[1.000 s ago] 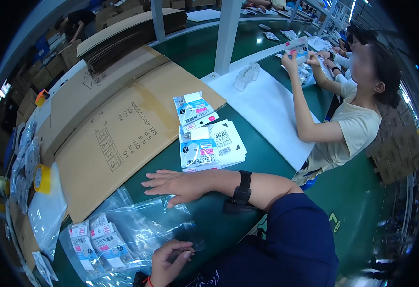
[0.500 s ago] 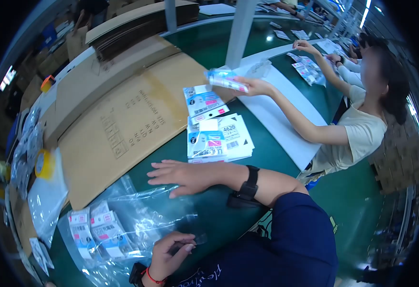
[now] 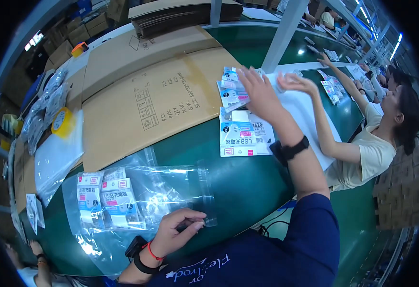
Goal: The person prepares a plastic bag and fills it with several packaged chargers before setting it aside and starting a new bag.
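Note:
A large clear plastic bag (image 3: pixel 171 184) lies flat on the green table (image 3: pixel 247 191) in front of me, with several blue-and-white carded packages (image 3: pixel 106 198) inside at its left end. My left hand (image 3: pixel 178 229) pinches the bag's open edge at the near right. My right hand (image 3: pixel 259 93) is stretched far forward, fingers spread, over a small pile of the same packages (image 3: pixel 231 91) and holds nothing that I can see. A neater stack of packages (image 3: pixel 243 136) lies between that pile and the bag.
Flattened brown cardboard sheets (image 3: pixel 147 91) cover the table's far left, with a yellow tape roll (image 3: pixel 62 122) and more clear bags (image 3: pixel 54 158) beside them. A co-worker on the right reaches a hand (image 3: pixel 293 82) onto a white sheet (image 3: pixel 310 112). A metal post (image 3: pixel 281 36) rises behind.
My right hand has lifted off the table near the bag and reached forward to the far pile of packages. My left hand stays on the bag's edge.

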`<action>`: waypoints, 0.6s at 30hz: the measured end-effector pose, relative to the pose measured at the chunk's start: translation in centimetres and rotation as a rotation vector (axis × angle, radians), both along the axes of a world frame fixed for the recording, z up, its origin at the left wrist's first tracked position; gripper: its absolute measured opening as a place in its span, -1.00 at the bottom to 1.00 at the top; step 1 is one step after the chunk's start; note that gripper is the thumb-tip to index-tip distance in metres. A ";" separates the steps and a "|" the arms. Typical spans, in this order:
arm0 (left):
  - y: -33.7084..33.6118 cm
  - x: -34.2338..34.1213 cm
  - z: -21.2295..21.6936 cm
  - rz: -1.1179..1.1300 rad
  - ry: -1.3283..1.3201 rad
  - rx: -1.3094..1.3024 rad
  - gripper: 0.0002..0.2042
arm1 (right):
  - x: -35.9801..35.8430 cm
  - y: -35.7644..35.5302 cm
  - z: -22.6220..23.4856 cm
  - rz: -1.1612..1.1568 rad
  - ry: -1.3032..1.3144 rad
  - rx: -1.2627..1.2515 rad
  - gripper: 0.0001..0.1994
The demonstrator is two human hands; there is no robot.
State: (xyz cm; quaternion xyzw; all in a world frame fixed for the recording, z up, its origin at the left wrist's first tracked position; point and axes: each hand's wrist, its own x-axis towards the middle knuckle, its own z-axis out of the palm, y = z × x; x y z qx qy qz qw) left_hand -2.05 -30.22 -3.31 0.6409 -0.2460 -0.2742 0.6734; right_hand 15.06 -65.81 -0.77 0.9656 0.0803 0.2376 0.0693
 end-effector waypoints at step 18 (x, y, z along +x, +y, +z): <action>1.1 1.6 7.6 0.533 -0.816 0.236 -0.41 | 0.0 9.3 9.3 0.514 -0.015 1.207 -0.72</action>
